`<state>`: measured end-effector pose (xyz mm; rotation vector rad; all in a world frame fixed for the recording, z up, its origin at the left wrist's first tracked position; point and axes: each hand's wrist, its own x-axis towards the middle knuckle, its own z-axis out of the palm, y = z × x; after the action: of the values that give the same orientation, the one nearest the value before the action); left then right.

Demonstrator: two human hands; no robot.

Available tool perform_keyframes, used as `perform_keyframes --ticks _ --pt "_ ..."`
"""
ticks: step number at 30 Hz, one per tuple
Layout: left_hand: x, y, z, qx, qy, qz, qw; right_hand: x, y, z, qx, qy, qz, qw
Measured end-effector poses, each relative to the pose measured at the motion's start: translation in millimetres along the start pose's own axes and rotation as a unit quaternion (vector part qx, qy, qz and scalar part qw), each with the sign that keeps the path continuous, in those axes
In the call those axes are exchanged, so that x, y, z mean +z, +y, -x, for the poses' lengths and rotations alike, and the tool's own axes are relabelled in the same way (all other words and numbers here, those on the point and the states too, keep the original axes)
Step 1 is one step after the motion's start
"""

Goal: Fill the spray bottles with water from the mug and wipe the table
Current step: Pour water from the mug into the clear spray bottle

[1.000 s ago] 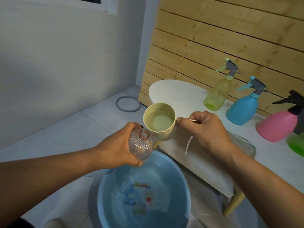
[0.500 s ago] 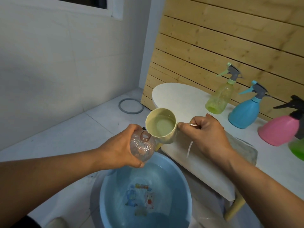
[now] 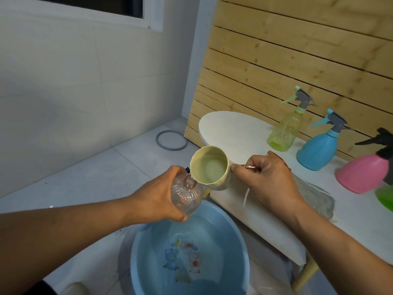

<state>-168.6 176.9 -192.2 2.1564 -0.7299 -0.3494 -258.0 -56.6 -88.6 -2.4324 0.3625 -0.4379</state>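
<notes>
Water fills much of the pale yellow mug (image 3: 209, 168), which hangs tilted over the blue basin (image 3: 189, 252) on the floor, its lip just above the open neck of a clear pinkish bottle (image 3: 187, 193). From the head camera, the left hand (image 3: 158, 198) has its grip wrapped round the ribbed body of that bottle, holding it slanted with the mouth toward the mug. The right hand (image 3: 270, 179) has its grip pinched on the mug's handle, with a thin white tube (image 3: 245, 195) hanging below the fingers. The basin holds water and shows a cartoon print on its bottom. On the white tabletop (image 3: 236, 133) to the right stand a yellow-green spray bottle (image 3: 286, 128), a blue spray bottle (image 3: 319, 149), a pink spray bottle (image 3: 361, 171) and, cut off at the edge, a green bottle (image 3: 386, 196). A grey cloth (image 3: 314, 198) lies on the tabletop behind the right wrist. A grey ring (image 3: 171, 140) lies on the tiled floor near the wooden slat wall (image 3: 297, 50).
</notes>
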Motion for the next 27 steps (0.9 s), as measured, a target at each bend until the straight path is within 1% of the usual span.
perform_keyframes --ticks 12,16,27 --pt "2.3 0.7 -1.0 0.012 -0.009 0.012 1.000 -2.5 -1.4 3.2 0.002 0.012 0.003 1.000" --pt "3.0 1.2 -1.0 0.013 -0.011 0.014 1.000 -1.7 0.5 2.3 -0.002 0.009 0.020 1.000" --pt "2.9 1.1 -1.3 0.013 -0.013 0.009 1.000 -0.1 1.2 1.8 -0.028 0.020 0.033 0.999"
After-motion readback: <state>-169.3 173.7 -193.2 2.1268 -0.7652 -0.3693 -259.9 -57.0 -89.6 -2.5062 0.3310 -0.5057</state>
